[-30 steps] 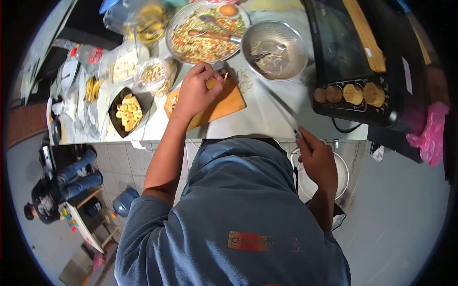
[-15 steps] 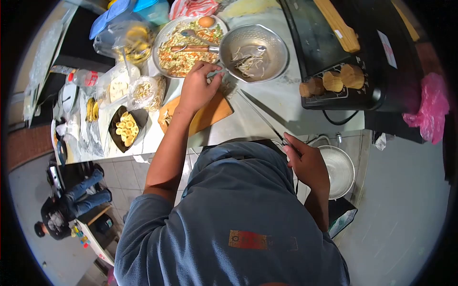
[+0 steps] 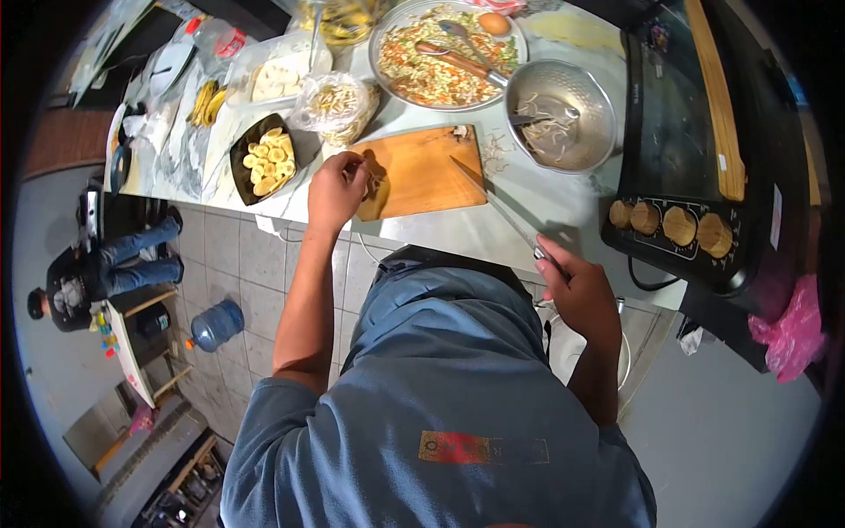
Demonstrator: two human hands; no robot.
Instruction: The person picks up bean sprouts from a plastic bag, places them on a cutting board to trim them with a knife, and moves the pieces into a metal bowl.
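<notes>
My right hand (image 3: 581,297) is wrapped round the handle of a long knife (image 3: 506,211). The blade points up and left, its tip over the wooden cutting board (image 3: 431,176). My left hand (image 3: 337,191) is at the board's left end, beside a small brownish pile (image 3: 374,187); its fingers are curled together, and anything between them is hidden. A little dark scrap (image 3: 459,133) lies at the board's far right corner. Right of the board, loose bean sprouts (image 3: 497,154) are scattered on the counter. A metal saucepan (image 3: 601,132) holds more sprouts and a utensil.
Behind the board stands a round tray (image 3: 377,66) of chopped vegetables with an egg (image 3: 494,24). To the left are a bag of sprouts (image 3: 339,106), a plastic tub (image 3: 238,92) and a dark bowl (image 3: 242,180) of yellow slices. A black oven (image 3: 678,132) stands right.
My left hand has moved from near the saucepan to the left end of the board. The knife stays in my right hand. The view has shifted, so counter objects appear farther right.
</notes>
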